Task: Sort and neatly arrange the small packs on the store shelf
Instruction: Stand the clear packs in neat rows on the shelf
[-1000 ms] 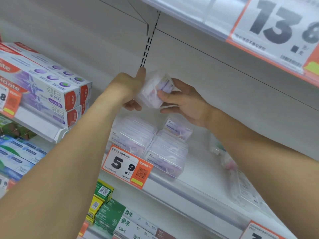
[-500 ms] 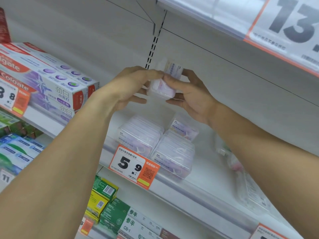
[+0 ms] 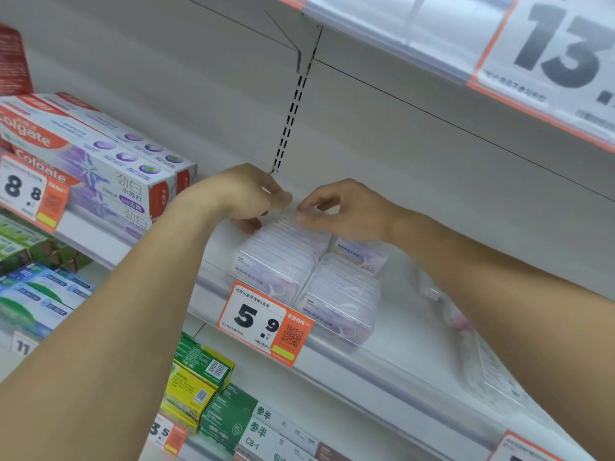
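Observation:
Small clear packs of floss picks with purple labels stand in two rows on the white shelf (image 3: 399,331): a left row (image 3: 276,264) and a right row (image 3: 339,294). My left hand (image 3: 243,194) and my right hand (image 3: 342,207) meet at the back of the left row. Their curled fingertips pinch the top of a clear floss pack (image 3: 293,222) that sits at the rear end of that row. One more pack (image 3: 362,254) lies behind the right row, under my right wrist.
Loose clear packs (image 3: 489,371) lie further right on the same shelf, partly behind my right forearm. Colgate toothpaste boxes (image 3: 100,161) fill the shelf to the left. A 5.9 price tag (image 3: 263,322) hangs on the shelf rail. Green and yellow boxes (image 3: 199,377) sit below.
Both hands came down from chest height in front of the back panel and brought the held pack to the rear of the left row.

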`<state>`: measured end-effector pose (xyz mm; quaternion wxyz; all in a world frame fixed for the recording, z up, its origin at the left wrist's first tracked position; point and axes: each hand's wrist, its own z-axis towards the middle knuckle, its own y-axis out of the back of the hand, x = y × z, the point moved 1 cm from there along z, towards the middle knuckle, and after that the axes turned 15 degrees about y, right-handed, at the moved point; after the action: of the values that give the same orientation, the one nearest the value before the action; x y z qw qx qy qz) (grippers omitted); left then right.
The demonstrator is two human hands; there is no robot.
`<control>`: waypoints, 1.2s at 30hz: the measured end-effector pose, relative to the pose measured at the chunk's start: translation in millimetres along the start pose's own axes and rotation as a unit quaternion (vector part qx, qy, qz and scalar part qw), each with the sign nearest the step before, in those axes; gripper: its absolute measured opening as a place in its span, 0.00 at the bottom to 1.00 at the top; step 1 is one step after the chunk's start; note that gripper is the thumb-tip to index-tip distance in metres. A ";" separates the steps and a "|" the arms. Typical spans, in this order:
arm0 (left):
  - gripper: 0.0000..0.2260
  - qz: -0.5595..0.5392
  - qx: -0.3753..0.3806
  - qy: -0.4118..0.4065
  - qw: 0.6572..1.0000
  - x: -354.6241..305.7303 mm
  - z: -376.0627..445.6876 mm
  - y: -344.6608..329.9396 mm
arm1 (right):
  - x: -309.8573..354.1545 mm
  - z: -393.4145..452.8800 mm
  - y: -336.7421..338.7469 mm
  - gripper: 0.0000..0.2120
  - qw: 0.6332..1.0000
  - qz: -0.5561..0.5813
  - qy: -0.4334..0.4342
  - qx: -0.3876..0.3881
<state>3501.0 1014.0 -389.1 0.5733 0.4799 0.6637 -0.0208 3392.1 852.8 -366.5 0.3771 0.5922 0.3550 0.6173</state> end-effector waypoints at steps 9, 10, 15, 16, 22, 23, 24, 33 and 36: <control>0.18 0.018 0.019 0.006 1.000 -2.4 -3.2 -9.9 | -33.4 -50.6 21.9 0.23 0.982 -0.020 -0.185 -0.009; 0.18 0.019 0.025 0.008 0.999 -2.3 -3.5 -9.1 | -34.5 -56.5 20.6 0.23 0.979 0.028 -0.199 -0.018; 0.17 0.032 0.048 0.025 0.998 -4.9 -7.3 -5.1 | -33.0 -69.2 16.5 0.22 0.978 0.094 -0.182 -0.041; 0.17 0.036 0.051 0.027 0.998 -5.6 -8.1 -4.7 | -31.9 -70.4 14.8 0.22 0.978 0.100 -0.177 -0.037; 0.16 0.062 0.058 0.031 0.996 -8.6 -13.8 -3.1 | -21.3 -76.3 7.0 0.21 0.982 0.108 -0.152 -0.032; 0.16 0.064 0.058 0.033 0.996 -8.8 -14.2 -2.8 | -19.7 -77.1 6.4 0.21 0.982 0.108 -0.151 -0.034; 0.17 0.067 0.058 0.033 0.996 -9.0 -14.6 -2.3 | -19.3 -78.2 5.2 0.21 0.982 0.112 -0.150 -0.034; 0.19 0.071 0.053 0.034 0.995 -8.8 -14.8 -1.5 | -21.0 -92.0 -6.6 0.31 0.978 0.123 -0.151 -0.070; 0.19 0.079 0.051 0.035 0.995 -8.8 -14.1 -1.6 | -21.4 -93.6 -12.7 0.28 0.978 0.109 -0.154 -0.089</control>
<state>3488.5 1015.9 -378.3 0.5238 0.5599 0.6419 0.0072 3299.4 840.5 -392.0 0.4089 0.6796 0.1697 0.5849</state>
